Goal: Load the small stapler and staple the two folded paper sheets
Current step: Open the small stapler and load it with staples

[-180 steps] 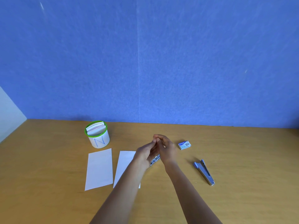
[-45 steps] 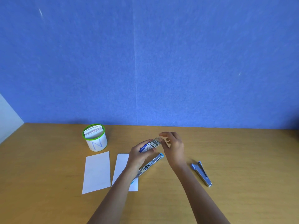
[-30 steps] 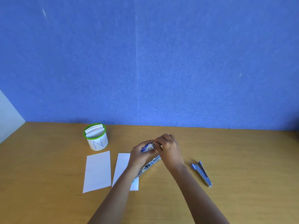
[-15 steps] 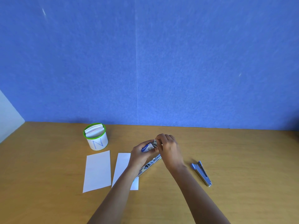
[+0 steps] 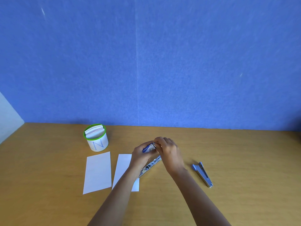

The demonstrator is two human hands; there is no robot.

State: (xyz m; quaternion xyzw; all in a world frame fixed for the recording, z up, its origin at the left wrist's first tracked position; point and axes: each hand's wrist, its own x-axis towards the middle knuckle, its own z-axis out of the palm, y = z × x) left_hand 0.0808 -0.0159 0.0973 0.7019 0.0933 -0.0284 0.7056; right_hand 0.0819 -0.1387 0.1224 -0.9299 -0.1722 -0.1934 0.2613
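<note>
My left hand (image 5: pixel 140 154) holds a small blue and white staple box (image 5: pixel 147 148) just above the table. The fingertips of my right hand (image 5: pixel 170 152) pinch the box's right end; what is between them is hidden. Under both hands the small stapler (image 5: pixel 151 165) lies on the table, swung open into a long metal strip, with neither hand gripping it. Two folded white paper sheets lie flat to the left: one (image 5: pixel 97 172) in full view, the other (image 5: pixel 123 167) partly under my left forearm.
A second blue and silver stapler (image 5: pixel 202 174) lies shut on the wooden table (image 5: pixel 244 160) to the right. A white cup with a green rim (image 5: pixel 96 138), holding paper slips, stands behind the sheets. A blue wall (image 5: pixel 146 62) rises behind the table.
The box's inner tray stuck out to the right earlier; my right hand has moved in against the box and its fingers now cover that end. The stapler and sheets stayed put.
</note>
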